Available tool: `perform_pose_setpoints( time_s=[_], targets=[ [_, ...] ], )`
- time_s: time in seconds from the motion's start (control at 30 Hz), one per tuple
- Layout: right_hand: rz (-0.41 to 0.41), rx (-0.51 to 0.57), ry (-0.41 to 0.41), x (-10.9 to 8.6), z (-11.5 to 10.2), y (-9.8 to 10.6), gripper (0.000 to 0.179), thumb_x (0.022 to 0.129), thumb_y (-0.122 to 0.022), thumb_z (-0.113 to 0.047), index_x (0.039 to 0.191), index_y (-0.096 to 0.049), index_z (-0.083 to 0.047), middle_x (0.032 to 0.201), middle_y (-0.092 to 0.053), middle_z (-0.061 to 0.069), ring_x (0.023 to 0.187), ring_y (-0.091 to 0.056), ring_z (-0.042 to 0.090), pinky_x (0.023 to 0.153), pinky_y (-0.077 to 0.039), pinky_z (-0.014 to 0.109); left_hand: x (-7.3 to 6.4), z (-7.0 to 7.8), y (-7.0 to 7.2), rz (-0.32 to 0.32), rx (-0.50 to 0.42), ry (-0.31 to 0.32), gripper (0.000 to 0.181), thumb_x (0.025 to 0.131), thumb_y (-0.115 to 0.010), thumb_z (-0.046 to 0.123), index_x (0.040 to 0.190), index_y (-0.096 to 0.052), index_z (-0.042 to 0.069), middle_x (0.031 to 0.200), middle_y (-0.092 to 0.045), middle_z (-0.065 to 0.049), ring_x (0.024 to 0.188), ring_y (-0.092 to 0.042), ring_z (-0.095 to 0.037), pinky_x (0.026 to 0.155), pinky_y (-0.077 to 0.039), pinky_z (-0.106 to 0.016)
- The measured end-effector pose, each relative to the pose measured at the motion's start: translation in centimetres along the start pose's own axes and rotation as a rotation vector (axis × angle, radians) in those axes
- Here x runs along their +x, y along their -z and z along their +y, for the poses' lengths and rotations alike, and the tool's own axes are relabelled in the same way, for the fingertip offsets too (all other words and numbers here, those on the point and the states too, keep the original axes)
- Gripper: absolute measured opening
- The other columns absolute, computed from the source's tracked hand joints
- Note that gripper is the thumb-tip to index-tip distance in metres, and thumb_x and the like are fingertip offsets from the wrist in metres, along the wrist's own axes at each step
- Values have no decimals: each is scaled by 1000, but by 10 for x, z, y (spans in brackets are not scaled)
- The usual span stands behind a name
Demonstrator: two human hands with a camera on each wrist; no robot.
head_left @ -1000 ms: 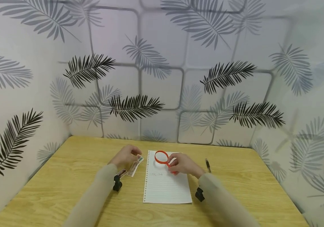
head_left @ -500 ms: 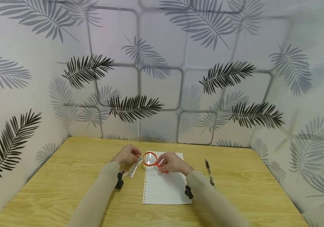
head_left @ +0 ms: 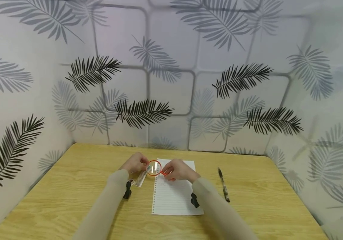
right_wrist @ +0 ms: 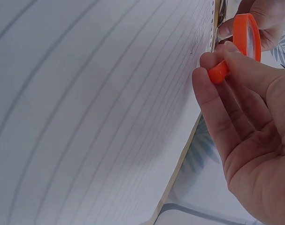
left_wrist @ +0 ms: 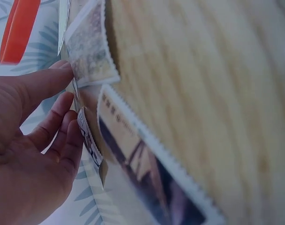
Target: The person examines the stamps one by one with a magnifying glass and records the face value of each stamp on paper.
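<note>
My left hand [head_left: 134, 162] is over a few postage stamps [head_left: 140, 180] left of the paper. In the left wrist view, its thumb and forefinger pinch the edge of a pale stamp [left_wrist: 90, 54]. A darker stamp [left_wrist: 147, 164] with a perforated white border lies beside it, and a small stamp [left_wrist: 89, 138] stands close to the other fingertips. My right hand [head_left: 180, 170] grips a red magnifying glass [head_left: 161, 167] by its short handle, mostly hidden by the fingers. The round lens is held above the paper's left edge, overlapping the pale stamp's far end in the head view.
Lined, hole-punched paper [head_left: 176, 203] with a short handwritten line lies on the wooden table [head_left: 69, 186]. To its right is a black pen [head_left: 224, 185]. Leaf-patterned walls [head_left: 171, 130] rise behind the table and at both sides.
My right hand has carried the magnifying glass left, from over the paper to the stamps beside my left hand. The pen shows fully now. My left hand has barely moved.
</note>
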State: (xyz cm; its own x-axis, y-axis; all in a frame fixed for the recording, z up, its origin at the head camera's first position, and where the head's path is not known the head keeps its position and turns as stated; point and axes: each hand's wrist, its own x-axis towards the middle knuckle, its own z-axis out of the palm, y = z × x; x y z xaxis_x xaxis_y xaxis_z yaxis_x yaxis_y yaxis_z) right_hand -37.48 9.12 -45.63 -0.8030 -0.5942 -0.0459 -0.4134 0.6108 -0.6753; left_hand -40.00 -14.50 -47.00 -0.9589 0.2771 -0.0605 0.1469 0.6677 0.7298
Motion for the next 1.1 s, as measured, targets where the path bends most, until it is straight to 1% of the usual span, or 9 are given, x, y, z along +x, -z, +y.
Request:
perform_pose_setpoints(
  time_s=[0.17, 0.3, 0.5, 0.7, 0.87, 1.0, 1.1],
  targets=[
    [-19, 2, -4, 3, -1, 0, 23, 85, -73, -1, 108, -74, -4, 92, -75, 8, 70, -69, 14, 60, -56, 28, -2, 1, 1, -18, 32, -11, 23, 83, -59, -9, 93, -75, 5, 97, -69, -9, 84, -57, -21, 73, -48, -31],
    [-36, 5, -15, 6, -2, 1, 22, 86, -72, -1, 108, -74, -4, 92, -75, 8, 70, -69, 14, 60, -56, 28, -4, 2, 1, -26, 7, -7, 25, 86, -54, -9, 96, -74, 3, 98, -70, -10, 83, -57, -20, 72, -48, -29],
    [-33, 11, -46, 8, -3, 0, 22, 86, -72, -2, 107, -74, -5, 92, -75, 7, 72, -69, 15, 60, -56, 29, -1, -2, -1, -25, -19, -3, 30, 85, -51, -12, 96, -74, 2, 99, -69, -10, 83, -55, -20, 70, -45, -29],
    [-29, 17, -42, 10, -2, -1, 22, 86, -72, -1, 108, -74, -3, 93, -74, 8, 73, -69, 16, 61, -57, 30, 2, -5, -2, -15, 13, 29, 33, 84, -52, -12, 98, -75, 6, 106, -69, -9, 90, -54, -20, 76, -44, -31],
    [-22, 22, -65, 9, 0, -2, 22, 86, -72, -2, 108, -74, -4, 94, -74, 7, 73, -69, 14, 62, -57, 28, 2, -4, -3, -17, 36, 16, 29, 84, -55, -10, 98, -75, 6, 108, -69, -10, 90, -55, -20, 79, -45, -32],
    [-22, 22, -60, 8, 1, -1, 23, 86, -72, -2, 109, -74, -5, 94, -74, 6, 73, -68, 13, 62, -56, 27, 1, -4, -2, -15, 53, 6, 23, 88, -58, -6, 97, -75, 6, 109, -69, -11, 90, -56, -20, 79, -47, -32],
    [-18, 25, -52, 7, -1, -1, 24, 86, -73, -3, 110, -74, -5, 95, -74, 6, 72, -68, 12, 62, -56, 27, 1, -6, -2, -14, 55, 12, 21, 89, -58, -5, 96, -74, 6, 108, -69, -11, 88, -55, -20, 78, -46, -32]
  ],
)
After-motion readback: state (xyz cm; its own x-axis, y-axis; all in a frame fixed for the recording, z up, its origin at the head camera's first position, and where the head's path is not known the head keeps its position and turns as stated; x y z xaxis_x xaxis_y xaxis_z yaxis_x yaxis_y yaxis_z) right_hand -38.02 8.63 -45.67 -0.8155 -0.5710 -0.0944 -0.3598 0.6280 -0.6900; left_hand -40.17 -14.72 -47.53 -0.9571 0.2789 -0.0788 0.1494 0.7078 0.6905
